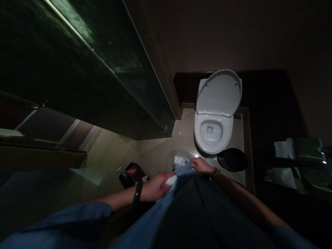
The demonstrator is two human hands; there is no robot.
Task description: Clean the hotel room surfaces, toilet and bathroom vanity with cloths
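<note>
My left hand, with a dark band at the wrist, is closed around a small white wad that looks like tissue. It presses the wad against the front of a blue shirt. To its right, my right hand, wearing a watch, pinches the shirt's lower edge and pulls it taut. A dark garment, possibly an apron, hangs over the shirt below both hands. Just beyond the hands, a clear plastic bag or liner with white paper in it shows near the floor.
A white toilet with its lid raised stands ahead. Right of it sits a round black bin. A red and black dustpan-like item lies at left. Paper dispensers are on the right; a dark green partition rises at left.
</note>
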